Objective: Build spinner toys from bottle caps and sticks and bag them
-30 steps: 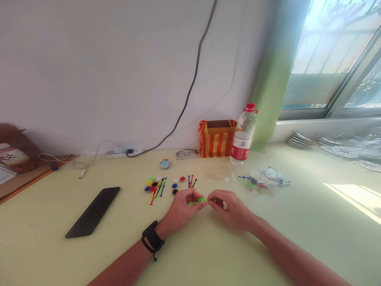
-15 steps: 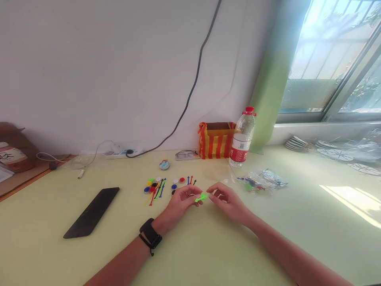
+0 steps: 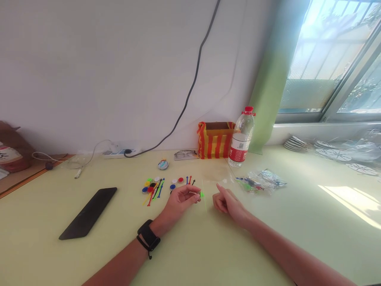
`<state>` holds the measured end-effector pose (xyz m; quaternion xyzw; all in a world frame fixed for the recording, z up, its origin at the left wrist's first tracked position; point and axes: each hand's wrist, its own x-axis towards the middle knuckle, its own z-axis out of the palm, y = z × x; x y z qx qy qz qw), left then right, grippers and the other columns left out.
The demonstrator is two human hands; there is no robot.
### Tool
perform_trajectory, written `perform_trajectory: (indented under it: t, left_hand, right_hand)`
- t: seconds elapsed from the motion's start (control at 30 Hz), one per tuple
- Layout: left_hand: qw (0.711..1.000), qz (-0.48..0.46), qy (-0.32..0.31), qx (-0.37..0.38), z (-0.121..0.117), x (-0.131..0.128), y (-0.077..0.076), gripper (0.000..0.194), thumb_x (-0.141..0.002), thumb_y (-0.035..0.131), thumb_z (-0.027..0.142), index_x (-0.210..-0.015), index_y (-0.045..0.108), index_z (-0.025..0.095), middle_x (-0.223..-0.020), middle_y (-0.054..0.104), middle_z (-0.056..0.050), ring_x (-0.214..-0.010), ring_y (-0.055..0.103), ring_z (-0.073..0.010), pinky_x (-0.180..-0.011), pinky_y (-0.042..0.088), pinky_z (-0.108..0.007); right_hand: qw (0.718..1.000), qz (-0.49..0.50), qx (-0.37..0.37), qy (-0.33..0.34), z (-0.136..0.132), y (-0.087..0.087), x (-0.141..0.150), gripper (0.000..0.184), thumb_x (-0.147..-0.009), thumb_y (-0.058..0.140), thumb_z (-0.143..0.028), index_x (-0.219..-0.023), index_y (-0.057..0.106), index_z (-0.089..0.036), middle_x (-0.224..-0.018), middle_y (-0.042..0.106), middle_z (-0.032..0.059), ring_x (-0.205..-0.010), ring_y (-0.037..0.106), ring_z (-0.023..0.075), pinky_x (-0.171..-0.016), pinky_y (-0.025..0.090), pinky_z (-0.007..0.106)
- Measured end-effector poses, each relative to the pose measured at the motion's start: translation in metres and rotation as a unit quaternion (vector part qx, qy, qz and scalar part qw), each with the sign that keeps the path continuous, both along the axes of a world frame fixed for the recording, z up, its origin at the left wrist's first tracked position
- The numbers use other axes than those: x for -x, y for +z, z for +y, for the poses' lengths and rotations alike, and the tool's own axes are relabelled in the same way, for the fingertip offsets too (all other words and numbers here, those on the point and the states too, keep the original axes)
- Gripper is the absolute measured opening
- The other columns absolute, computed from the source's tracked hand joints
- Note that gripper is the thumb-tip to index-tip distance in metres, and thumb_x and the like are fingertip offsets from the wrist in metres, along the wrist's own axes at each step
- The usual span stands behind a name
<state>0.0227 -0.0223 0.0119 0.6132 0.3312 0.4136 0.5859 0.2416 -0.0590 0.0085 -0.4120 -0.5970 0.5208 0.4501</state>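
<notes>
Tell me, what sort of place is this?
Probably an indoor work corner: the left hand holds a green spinner-like piece above a table, small coloured discs and arrows lie nearby, and a window is on the right.

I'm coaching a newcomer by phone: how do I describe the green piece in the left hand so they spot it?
Find the red-and-yellow striped bag by the wall. From its left edge, look down to the left hand, its wrist wearing a black band. The green piece is at its fingertips, held, while the coloured discs and arrows lie on the table.
</notes>
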Motion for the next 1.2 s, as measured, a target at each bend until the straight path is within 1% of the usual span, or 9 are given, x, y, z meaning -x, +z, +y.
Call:
perform_trajectory:
  t: [0.07,0.27,0.37,0.53,0.77,0.87,0.97,1.1,1.2]
  left_hand:
    - [1.0,-0.001,0.002,0.001,0.0,0.0,0.0,0.027,-0.084,0.082,0.037,-0.102,0.074,0.019,-0.098,0.074,-0.006,-0.09,0.071,-0.0203,-0.089,0.057,-0.035]
    - [1.0,-0.012,-0.01,0.001,0.0,0.0,-0.001,0.025,-0.086,0.08,0.036,-0.103,0.072,0.019,-0.102,0.073,-0.005,-0.092,0.072,-0.0204,-0.092,0.058,-0.037]
    - [0.999,-0.006,-0.034,0.005,-0.002,-0.001,-0.001,0.025,-0.086,0.08,0.034,-0.104,0.071,0.019,-0.104,0.074,-0.006,-0.095,0.074,-0.0221,-0.094,0.058,-0.04]
    - [0.997,0.0,-0.077,0.001,-0.007,-0.005,-0.005,0.023,-0.081,0.084,0.029,-0.094,0.069,0.018,-0.1,0.077,-0.008,-0.097,0.076,-0.0246,-0.093,0.06,-0.041]
    - [0.988,0.103,-0.042,-0.107,-0.007,-0.005,-0.002,0.016,-0.089,0.073,0.033,-0.096,0.076,0.019,-0.103,0.078,-0.008,-0.097,0.073,-0.0237,-0.093,0.06,-0.039]
    - [0.957,0.19,0.054,-0.212,0.001,0.003,0.002,0.013,-0.092,0.067,0.031,-0.096,0.075,0.022,-0.099,0.077,-0.005,-0.096,0.071,-0.0234,-0.092,0.057,-0.04]
    - [0.892,0.259,0.182,-0.323,0.015,0.016,0.004,0.012,-0.091,0.065,0.027,-0.099,0.072,0.023,-0.105,0.075,-0.005,-0.109,0.066,-0.0258,-0.101,0.051,-0.043]
    - [0.833,0.354,0.245,-0.348,0.03,0.033,0.001,0.023,-0.089,0.065,0.029,-0.111,0.067,0.025,-0.119,0.07,-0.005,-0.116,0.062,-0.0286,-0.1,0.049,-0.044]
    - [0.818,0.403,0.262,-0.315,0.036,0.039,-0.004,0.03,-0.088,0.065,0.033,-0.117,0.064,0.025,-0.124,0.067,-0.006,-0.103,0.066,-0.0273,-0.088,0.054,-0.041]
  right_hand:
    - [1.0,0.002,0.016,0.001,0.001,0.001,-0.002,0.073,-0.103,0.031,-0.065,-0.044,0.031,-0.021,-0.048,0.032,-0.002,-0.049,0.031,0.0113,-0.053,0.029,0.03]
    - [1.0,-0.02,0.005,0.001,0.0,0.003,0.003,0.047,-0.095,0.055,-0.064,-0.076,0.052,-0.021,-0.063,0.047,-0.0038,-0.057,0.039,0.0123,-0.054,0.029,0.027]
    - [0.999,-0.041,-0.008,0.019,-0.002,0.005,0.006,0.041,-0.096,0.055,-0.062,-0.088,0.055,-0.021,-0.065,0.048,-0.005,-0.059,0.04,0.0123,-0.056,0.031,0.026]
    - [0.997,-0.073,-0.032,0.025,-0.001,0.002,0.006,0.039,-0.097,0.057,-0.056,-0.083,0.054,-0.02,-0.069,0.05,-0.0038,-0.062,0.042,0.0123,-0.057,0.032,0.026]
    - [0.988,-0.136,-0.078,0.014,0.002,-0.008,0.002,0.02,-0.098,0.054,-0.033,-0.082,0.056,-0.02,-0.069,0.053,-0.003,-0.063,0.045,0.0127,-0.057,0.034,0.026]
    - [0.97,-0.215,-0.116,-0.003,0.002,-0.01,-0.001,0.009,-0.095,0.054,-0.023,-0.088,0.06,-0.021,-0.069,0.055,-0.0035,-0.062,0.046,0.0125,-0.058,0.034,0.026]
    - [0.943,-0.291,-0.161,-0.022,0.002,-0.011,-0.004,0.009,-0.089,0.056,-0.016,-0.092,0.063,-0.022,-0.07,0.056,-0.0037,-0.062,0.047,0.0125,-0.059,0.035,0.026]
    - [0.924,-0.328,-0.194,-0.047,0.006,-0.014,-0.008,0.015,-0.085,0.057,-0.012,-0.094,0.063,-0.022,-0.073,0.055,-0.0028,-0.065,0.05,0.0136,-0.059,0.037,0.025]
    - [0.909,-0.348,-0.222,-0.06,0.008,-0.015,-0.013,0.019,-0.084,0.056,-0.01,-0.096,0.063,-0.022,-0.081,0.06,0.0,-0.073,0.056,0.0159,-0.065,0.042,0.027]
